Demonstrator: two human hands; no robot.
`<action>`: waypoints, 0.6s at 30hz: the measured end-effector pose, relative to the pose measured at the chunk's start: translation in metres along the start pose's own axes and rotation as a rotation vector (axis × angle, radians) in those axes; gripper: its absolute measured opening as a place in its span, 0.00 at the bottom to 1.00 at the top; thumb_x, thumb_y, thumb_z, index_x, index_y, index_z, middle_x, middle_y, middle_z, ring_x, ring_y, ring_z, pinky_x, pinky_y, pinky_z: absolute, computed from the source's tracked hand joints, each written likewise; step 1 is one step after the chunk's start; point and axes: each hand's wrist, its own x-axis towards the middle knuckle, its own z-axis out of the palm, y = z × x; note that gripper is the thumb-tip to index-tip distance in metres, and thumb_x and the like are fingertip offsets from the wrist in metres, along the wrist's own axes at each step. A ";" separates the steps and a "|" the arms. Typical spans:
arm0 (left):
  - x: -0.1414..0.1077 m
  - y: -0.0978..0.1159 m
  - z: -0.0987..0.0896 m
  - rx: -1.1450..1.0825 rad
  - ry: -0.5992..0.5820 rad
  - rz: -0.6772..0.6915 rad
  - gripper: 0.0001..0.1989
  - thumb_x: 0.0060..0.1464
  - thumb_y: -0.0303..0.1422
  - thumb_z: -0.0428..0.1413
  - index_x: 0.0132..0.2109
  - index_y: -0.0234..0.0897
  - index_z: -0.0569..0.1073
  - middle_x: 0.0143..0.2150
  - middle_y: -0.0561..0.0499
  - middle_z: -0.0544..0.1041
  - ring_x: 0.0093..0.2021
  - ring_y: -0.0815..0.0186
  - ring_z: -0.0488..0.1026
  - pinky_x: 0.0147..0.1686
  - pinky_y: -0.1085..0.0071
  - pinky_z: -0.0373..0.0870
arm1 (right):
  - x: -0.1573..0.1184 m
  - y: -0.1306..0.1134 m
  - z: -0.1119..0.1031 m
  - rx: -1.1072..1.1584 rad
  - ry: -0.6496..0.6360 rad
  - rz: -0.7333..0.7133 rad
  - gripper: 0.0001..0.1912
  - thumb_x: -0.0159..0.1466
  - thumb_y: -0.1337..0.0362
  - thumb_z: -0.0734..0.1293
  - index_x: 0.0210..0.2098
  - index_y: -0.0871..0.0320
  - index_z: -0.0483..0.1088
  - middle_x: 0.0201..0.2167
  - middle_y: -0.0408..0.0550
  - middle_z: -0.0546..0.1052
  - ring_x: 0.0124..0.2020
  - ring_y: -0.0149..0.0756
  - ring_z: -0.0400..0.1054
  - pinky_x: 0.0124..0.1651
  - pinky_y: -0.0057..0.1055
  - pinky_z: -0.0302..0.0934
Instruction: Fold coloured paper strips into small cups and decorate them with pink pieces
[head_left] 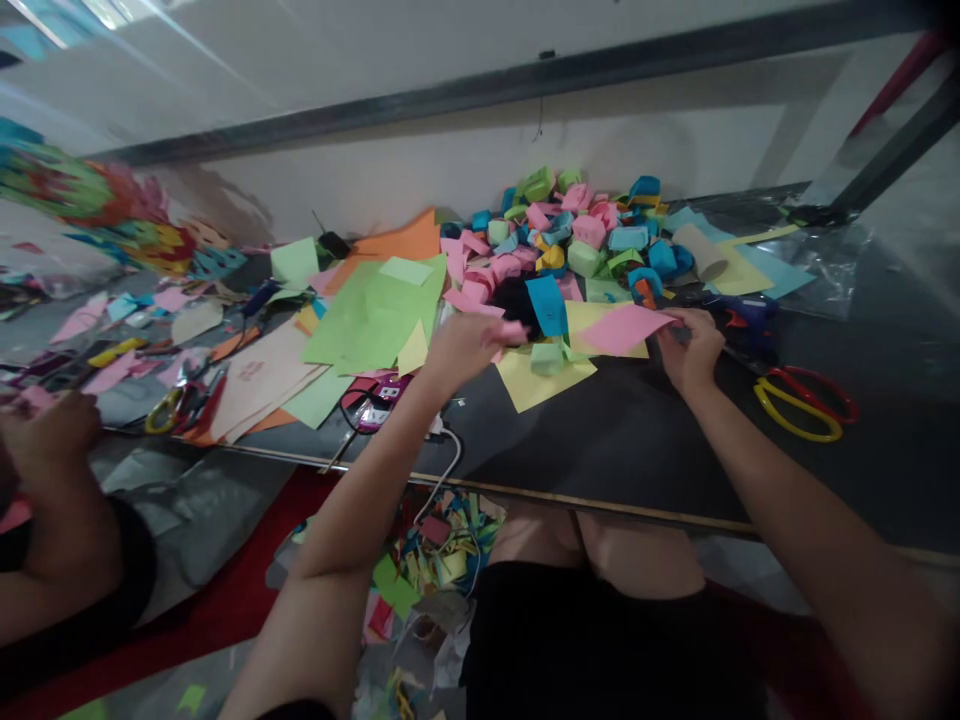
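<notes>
My right hand (691,345) pinches the right end of a flat pink paper piece (622,329), which lies over yellow paper (546,376) on the dark table. My left hand (471,345) is closed around a small pink paper piece (511,333), somewhat blurred. Between the hands are a blue paper piece (548,306) and a small pale green folded piece (547,358). Behind them rises a heap of small folded paper shapes (589,231) in pink, blue, green and orange.
Scissors with red and yellow handles (806,404) lie right of my right hand. Green sheets (375,315) and a cardboard tube (700,252) are on the table (600,450). Another person's hand (52,430) is at far left. Paper scraps (442,540) fill the space below the edge.
</notes>
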 end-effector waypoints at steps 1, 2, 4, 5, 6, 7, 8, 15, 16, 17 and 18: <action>0.013 0.005 0.000 -0.017 0.123 -0.020 0.12 0.64 0.39 0.53 0.45 0.44 0.81 0.42 0.46 0.83 0.46 0.56 0.78 0.51 0.59 0.73 | 0.000 0.002 0.000 0.004 -0.002 0.004 0.11 0.63 0.54 0.68 0.33 0.54 0.78 0.35 0.56 0.81 0.41 0.53 0.75 0.50 0.52 0.70; 0.026 0.010 0.003 -0.028 0.241 -0.041 0.14 0.65 0.40 0.52 0.47 0.42 0.80 0.45 0.44 0.82 0.49 0.54 0.78 0.54 0.57 0.71 | 0.000 0.004 0.001 0.002 -0.004 0.013 0.11 0.62 0.54 0.69 0.33 0.53 0.78 0.35 0.57 0.81 0.41 0.53 0.75 0.50 0.52 0.70; 0.050 0.024 0.017 -0.025 0.341 -0.001 0.15 0.65 0.40 0.53 0.53 0.41 0.77 0.53 0.42 0.80 0.57 0.52 0.74 0.61 0.53 0.67 | -0.001 0.008 0.002 -0.005 0.007 0.044 0.09 0.62 0.55 0.68 0.32 0.52 0.78 0.35 0.57 0.81 0.40 0.53 0.74 0.49 0.52 0.70; 0.059 0.031 0.028 -0.008 0.326 0.048 0.16 0.63 0.40 0.55 0.54 0.40 0.76 0.56 0.41 0.79 0.60 0.50 0.72 0.64 0.52 0.65 | -0.001 0.009 0.002 -0.004 0.019 0.059 0.09 0.62 0.55 0.68 0.32 0.52 0.77 0.34 0.57 0.81 0.40 0.53 0.74 0.48 0.52 0.70; 0.066 0.037 0.040 0.021 0.279 0.089 0.17 0.63 0.40 0.56 0.56 0.39 0.75 0.59 0.40 0.77 0.63 0.49 0.70 0.65 0.50 0.63 | -0.001 0.009 0.002 -0.003 0.032 0.070 0.09 0.62 0.55 0.68 0.32 0.52 0.77 0.34 0.57 0.80 0.39 0.53 0.73 0.47 0.52 0.70; 0.072 0.041 0.052 0.058 0.205 0.101 0.20 0.63 0.39 0.56 0.58 0.38 0.74 0.62 0.38 0.75 0.65 0.47 0.68 0.66 0.49 0.62 | -0.001 0.009 0.003 -0.003 0.039 0.075 0.09 0.61 0.56 0.68 0.31 0.52 0.77 0.33 0.56 0.80 0.38 0.53 0.73 0.46 0.51 0.70; 0.076 0.044 0.063 0.085 0.127 0.076 0.23 0.63 0.38 0.56 0.62 0.36 0.71 0.65 0.36 0.72 0.68 0.46 0.66 0.66 0.48 0.62 | -0.001 0.009 0.003 -0.004 0.041 0.075 0.09 0.61 0.56 0.68 0.31 0.52 0.77 0.32 0.56 0.80 0.37 0.53 0.73 0.45 0.51 0.70; 0.080 0.016 0.072 0.151 -0.396 0.118 0.38 0.63 0.34 0.53 0.76 0.36 0.50 0.77 0.35 0.52 0.77 0.48 0.48 0.70 0.48 0.55 | 0.000 0.000 0.000 -0.005 0.060 -0.057 0.09 0.62 0.57 0.68 0.32 0.54 0.77 0.31 0.51 0.81 0.37 0.46 0.76 0.47 0.47 0.70; 0.079 0.012 0.067 0.144 -0.418 0.157 0.41 0.61 0.36 0.56 0.76 0.38 0.48 0.78 0.35 0.49 0.78 0.47 0.46 0.71 0.47 0.54 | 0.001 0.000 0.000 -0.019 0.046 -0.058 0.09 0.62 0.57 0.68 0.32 0.54 0.77 0.31 0.50 0.81 0.37 0.46 0.76 0.47 0.46 0.70; 0.077 0.009 0.063 0.140 -0.421 0.180 0.45 0.59 0.37 0.58 0.77 0.38 0.46 0.79 0.35 0.46 0.78 0.46 0.43 0.71 0.47 0.52 | 0.001 0.000 0.000 -0.037 0.029 -0.053 0.09 0.62 0.57 0.67 0.33 0.54 0.78 0.31 0.50 0.81 0.38 0.46 0.76 0.48 0.46 0.70; 0.076 0.007 0.060 0.142 -0.410 0.197 0.49 0.57 0.38 0.60 0.77 0.38 0.43 0.79 0.34 0.42 0.79 0.46 0.41 0.71 0.46 0.51 | 0.001 0.000 0.000 -0.053 0.013 -0.046 0.09 0.63 0.57 0.67 0.34 0.53 0.78 0.32 0.50 0.81 0.38 0.46 0.76 0.48 0.46 0.70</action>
